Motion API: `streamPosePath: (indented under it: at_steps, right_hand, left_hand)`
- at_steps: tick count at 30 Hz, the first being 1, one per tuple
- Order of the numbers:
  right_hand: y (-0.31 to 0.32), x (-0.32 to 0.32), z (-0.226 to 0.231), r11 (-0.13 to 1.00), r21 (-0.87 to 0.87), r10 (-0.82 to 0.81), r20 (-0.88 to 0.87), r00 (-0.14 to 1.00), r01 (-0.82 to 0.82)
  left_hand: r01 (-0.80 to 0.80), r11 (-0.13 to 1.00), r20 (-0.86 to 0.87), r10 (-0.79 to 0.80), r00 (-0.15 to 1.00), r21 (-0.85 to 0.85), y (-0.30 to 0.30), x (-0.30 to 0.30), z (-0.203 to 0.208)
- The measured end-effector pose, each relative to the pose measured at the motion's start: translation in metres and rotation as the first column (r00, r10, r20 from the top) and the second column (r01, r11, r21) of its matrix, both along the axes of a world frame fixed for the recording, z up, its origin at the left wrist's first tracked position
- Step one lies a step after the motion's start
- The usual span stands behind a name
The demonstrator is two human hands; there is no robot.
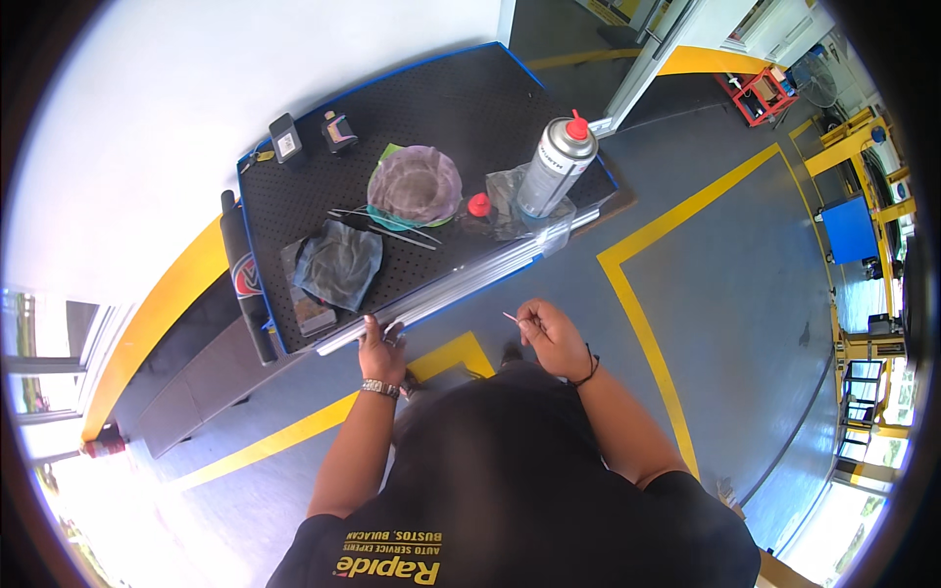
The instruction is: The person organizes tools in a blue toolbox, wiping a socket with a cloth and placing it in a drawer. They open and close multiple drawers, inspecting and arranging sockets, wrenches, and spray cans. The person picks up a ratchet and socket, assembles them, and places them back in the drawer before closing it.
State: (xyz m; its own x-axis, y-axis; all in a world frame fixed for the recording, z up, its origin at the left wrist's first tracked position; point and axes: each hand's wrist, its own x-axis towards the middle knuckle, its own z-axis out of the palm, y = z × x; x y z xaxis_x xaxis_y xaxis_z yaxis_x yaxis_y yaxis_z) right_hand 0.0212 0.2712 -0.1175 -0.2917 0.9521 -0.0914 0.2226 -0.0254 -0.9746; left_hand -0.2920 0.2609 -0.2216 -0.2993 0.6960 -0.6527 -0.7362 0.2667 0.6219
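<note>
My right hand (555, 340) is closed in a pinch on a thin pale stick (511, 318), whose tip points left and away from me. What kind of stick it is, I cannot make out. At the near edge of the black perforated worktop (470, 98), my left hand (382, 355) has its thumb raised apart from the fingers, with nothing visible between them. Beyond it lies a dark grey cloth (340, 263). Several thin metal tools (404, 238) rest beside a bundled mauve cloth (416, 184). A spray can (556, 169) with a red nozzle stands at the right, on clear plastic.
A small red cap (478, 205) sits left of the can. Two small dark containers, a black box (285, 139) and a bottle (338, 130), stand at the back left. A dark roll (245, 274) hangs along the left side. Yellow lines (627, 250) mark the grey floor.
</note>
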Motion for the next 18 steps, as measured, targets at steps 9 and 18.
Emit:
streamPosePath:
  at_steps: [9,18]
  right_hand:
    - [0.024,0.104,-0.011,0.981,0.183,0.045,0.073,0.996,-0.057]
    - [0.066,0.116,-0.016,0.937,0.256,0.161,0.288,0.944,-0.238]
  left_hand:
    - [0.105,0.99,-0.455,-0.136,0.88,-0.093,-0.06,0.096,0.043]
    - [0.638,0.625,-0.877,-0.177,-0.446,-0.45,0.005,0.153,0.089]
